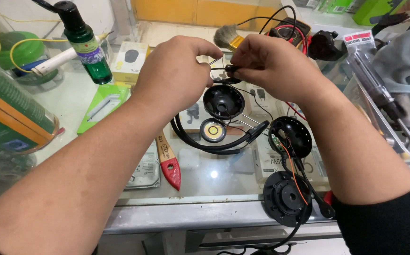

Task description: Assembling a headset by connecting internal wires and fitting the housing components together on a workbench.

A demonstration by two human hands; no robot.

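Flanking both hands: green bottle [86, 43], brush [228, 36], opened headphone cups [224, 101].

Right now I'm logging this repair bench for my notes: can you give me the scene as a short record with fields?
Surface: glass counter
Left hand: pinching a small metal part
Right hand: gripping a thin black wire
Below hands: open black earcup shell, round speaker driver, headband
Right side: second earcup with orange wire, black round plate
Left side: green bottle, red-handled brush
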